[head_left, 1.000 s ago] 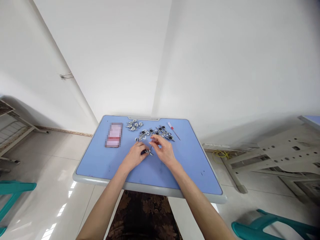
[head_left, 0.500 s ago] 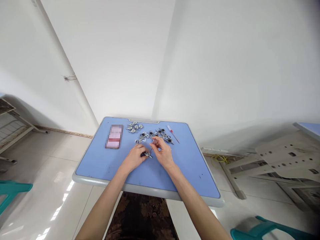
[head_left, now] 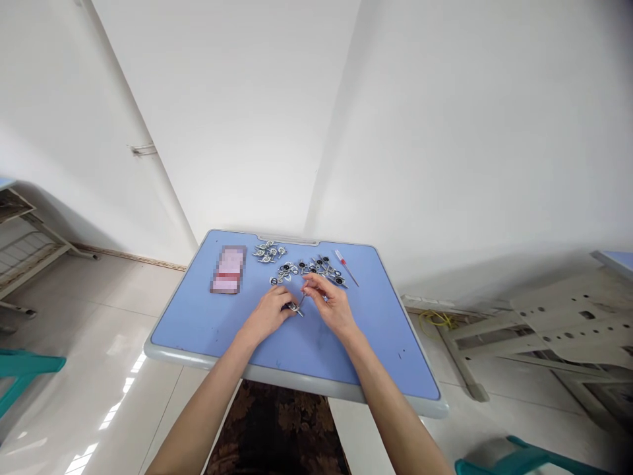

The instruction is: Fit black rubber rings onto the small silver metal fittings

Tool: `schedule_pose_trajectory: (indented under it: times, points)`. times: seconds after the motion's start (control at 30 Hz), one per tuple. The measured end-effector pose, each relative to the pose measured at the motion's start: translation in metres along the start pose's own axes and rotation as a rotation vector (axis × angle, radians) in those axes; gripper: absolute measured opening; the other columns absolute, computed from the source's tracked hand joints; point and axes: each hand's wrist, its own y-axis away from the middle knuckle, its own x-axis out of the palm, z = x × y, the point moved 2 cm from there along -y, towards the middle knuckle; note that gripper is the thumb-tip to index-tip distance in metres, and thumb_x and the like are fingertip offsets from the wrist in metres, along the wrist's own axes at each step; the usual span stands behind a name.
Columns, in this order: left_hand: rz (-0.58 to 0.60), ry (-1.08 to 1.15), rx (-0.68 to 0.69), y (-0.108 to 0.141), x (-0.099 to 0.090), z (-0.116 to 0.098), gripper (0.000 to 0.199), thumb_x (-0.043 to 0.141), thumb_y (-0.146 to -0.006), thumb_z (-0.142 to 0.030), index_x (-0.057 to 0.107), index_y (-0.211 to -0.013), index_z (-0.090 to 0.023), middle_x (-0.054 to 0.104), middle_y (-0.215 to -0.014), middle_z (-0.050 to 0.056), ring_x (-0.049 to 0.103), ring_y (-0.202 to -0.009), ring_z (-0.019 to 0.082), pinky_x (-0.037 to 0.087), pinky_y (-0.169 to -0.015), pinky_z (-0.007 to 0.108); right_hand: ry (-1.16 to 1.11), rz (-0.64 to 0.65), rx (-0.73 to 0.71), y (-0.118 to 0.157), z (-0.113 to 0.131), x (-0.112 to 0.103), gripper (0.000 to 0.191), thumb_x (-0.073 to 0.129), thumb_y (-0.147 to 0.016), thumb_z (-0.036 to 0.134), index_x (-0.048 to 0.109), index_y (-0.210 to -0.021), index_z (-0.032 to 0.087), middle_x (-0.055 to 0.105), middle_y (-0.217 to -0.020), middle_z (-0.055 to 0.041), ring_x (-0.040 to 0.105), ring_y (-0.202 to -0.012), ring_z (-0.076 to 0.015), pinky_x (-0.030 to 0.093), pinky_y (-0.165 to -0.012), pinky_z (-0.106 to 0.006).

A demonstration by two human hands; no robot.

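My left hand (head_left: 271,311) rests on the blue desk, its fingers closed on a small metal part (head_left: 295,308) with a dark piece beside it. Part of that metal piece is hidden by the fingers. My right hand (head_left: 330,302) pinches a small screwdriver (head_left: 303,298) whose thin shaft points down at the metal part. Whether its tip touches the part is too small to tell. Just beyond the hands lie a pile of metal parts with black discs (head_left: 326,269) and a few loose rings and plates (head_left: 287,270).
A group of silver metal parts (head_left: 268,252) lies near the desk's far edge. A phone with a blurred screen (head_left: 229,269) is on the left. To the right lies another screwdriver (head_left: 347,268) with a clear and red handle. Teal stools (head_left: 30,369) stand on the floor.
My right hand has shifted its fingers on the screwdriver, opening the thumb side a little. The left hand keeps its hold on the metal part. The whole view has moved slightly.
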Motion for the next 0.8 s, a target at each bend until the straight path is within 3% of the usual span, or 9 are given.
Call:
schedule_pose_trajectory:
  times: [0.27,0.43,0.6,0.8]
  points:
    - [-0.003,-0.02,0.003,0.0,0.001,-0.001,0.014,0.063,-0.081,-0.012,0.068,-0.093,-0.018,0.063,-0.093,0.005,0.055,-0.096,0.022,0.045,-0.086,0.034,0.104,-0.047,-0.091,0.001,0.006,0.004,0.011,0.059,-0.085,0.029,0.059,-0.093,0.021,0.063,-0.081,-0.0023,0.059,-0.068,-0.0145,0.053,-0.067,-0.029]
    - [-0.009,-0.03,0.013,0.0,0.001,-0.001,0.013,0.063,-0.081,-0.011,0.067,-0.091,-0.018,0.063,-0.093,0.005,0.055,-0.094,0.022,0.045,-0.087,0.035,0.168,-0.07,-0.064,0.001,0.003,0.006,0.013,0.055,-0.088,0.033,0.055,-0.093,0.021,0.059,-0.076,-0.0017,0.054,-0.061,-0.0141,0.05,-0.059,-0.029]
    - [0.001,-0.007,-0.004,-0.001,0.001,0.0,0.014,0.063,-0.08,-0.01,0.065,-0.092,-0.017,0.062,-0.093,0.005,0.055,-0.094,0.022,0.045,-0.085,0.035,0.12,-0.017,-0.071,0.003,0.005,0.006,0.021,0.05,-0.092,0.032,0.056,-0.109,0.022,0.061,-0.085,-0.004,0.06,-0.073,-0.0164,0.054,-0.07,-0.032]
    - [-0.018,0.017,-0.054,-0.001,0.001,0.001,0.017,0.064,-0.079,-0.011,0.062,-0.095,-0.017,0.061,-0.094,0.005,0.055,-0.091,0.021,0.045,-0.082,0.034,0.023,0.042,-0.067,0.001,0.01,0.0,0.026,0.047,-0.093,0.031,0.058,-0.116,0.024,0.064,-0.098,-0.0068,0.062,-0.087,-0.0184,0.055,-0.072,-0.033]
